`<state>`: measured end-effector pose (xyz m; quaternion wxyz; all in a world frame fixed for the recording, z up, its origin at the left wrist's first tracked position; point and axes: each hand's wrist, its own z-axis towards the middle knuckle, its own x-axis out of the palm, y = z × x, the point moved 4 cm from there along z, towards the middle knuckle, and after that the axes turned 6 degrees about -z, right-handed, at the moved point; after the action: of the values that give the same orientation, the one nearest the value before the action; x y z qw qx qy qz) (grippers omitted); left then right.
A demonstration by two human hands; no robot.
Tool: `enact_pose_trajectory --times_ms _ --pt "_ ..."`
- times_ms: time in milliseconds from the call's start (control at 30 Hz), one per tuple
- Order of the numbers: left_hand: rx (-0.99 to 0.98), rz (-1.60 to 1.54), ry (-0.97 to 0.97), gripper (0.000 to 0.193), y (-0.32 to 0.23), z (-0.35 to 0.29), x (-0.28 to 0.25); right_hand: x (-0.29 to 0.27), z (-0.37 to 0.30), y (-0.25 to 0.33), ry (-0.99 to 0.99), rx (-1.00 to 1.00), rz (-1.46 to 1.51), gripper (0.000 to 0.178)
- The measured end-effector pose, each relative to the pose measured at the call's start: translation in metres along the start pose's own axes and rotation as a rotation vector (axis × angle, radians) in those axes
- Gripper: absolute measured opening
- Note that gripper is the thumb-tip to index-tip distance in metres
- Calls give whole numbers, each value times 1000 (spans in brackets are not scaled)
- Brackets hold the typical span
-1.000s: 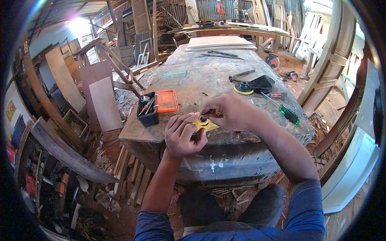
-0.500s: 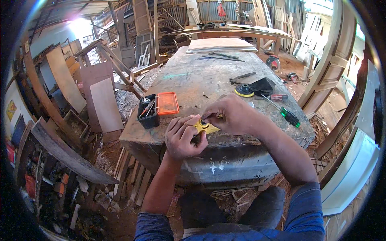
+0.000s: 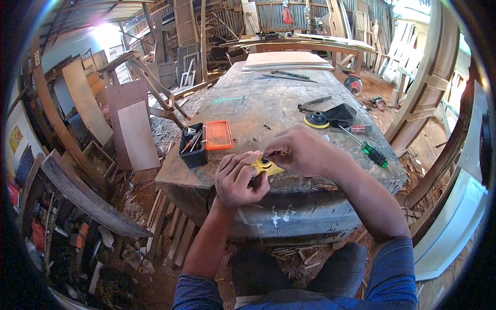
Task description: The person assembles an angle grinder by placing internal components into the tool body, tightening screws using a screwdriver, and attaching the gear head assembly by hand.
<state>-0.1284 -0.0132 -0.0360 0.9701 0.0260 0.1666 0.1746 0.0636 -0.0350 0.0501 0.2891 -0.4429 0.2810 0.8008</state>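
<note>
The left hand (image 3: 235,178), palm inward with fingers curled, is clamped on a flat yellow piece with a round black centre (image 3: 274,169), located over the near edge of the grey, worn workbench (image 3: 232,116). The right hand (image 3: 305,150) arches over from the right, fingertips bunched beside the black centre; their exact grip cannot be determined. An open black plastic box (image 3: 195,158) with an orange lid (image 3: 218,135) stands left. Compared with one second earlier, the bench appears slightly lower in view; the left-hand grip is unchanged.

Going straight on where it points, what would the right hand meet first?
Probably the yellow piece in the left hand; the right hand looks almost against it, though depth is unclear.
</note>
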Motion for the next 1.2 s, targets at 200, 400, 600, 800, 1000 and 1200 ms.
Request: enact_pose_trajectory --times_ms 200,400,600,800,1000,1200 --pt "-8 1 3 25 2 0 -2 1 0 5 20 9 37 23" --pt "-6 -12 8 26 2 0 0 3 1 0 -22 -25 92 22" --pt "-13 -17 7 26 2 0 -1 8 2 -2 -9 3 72 20" --pt "10 -23 -4 27 2 1 1 10 3 -1 -97 -102 -14 14" --pt "0 -17 7 26 3 -1 0 5 7 13 -40 -123 -114 16" --pt "-5 -8 -9 24 1 0 -1 17 16 19 46 -162 -399 17"
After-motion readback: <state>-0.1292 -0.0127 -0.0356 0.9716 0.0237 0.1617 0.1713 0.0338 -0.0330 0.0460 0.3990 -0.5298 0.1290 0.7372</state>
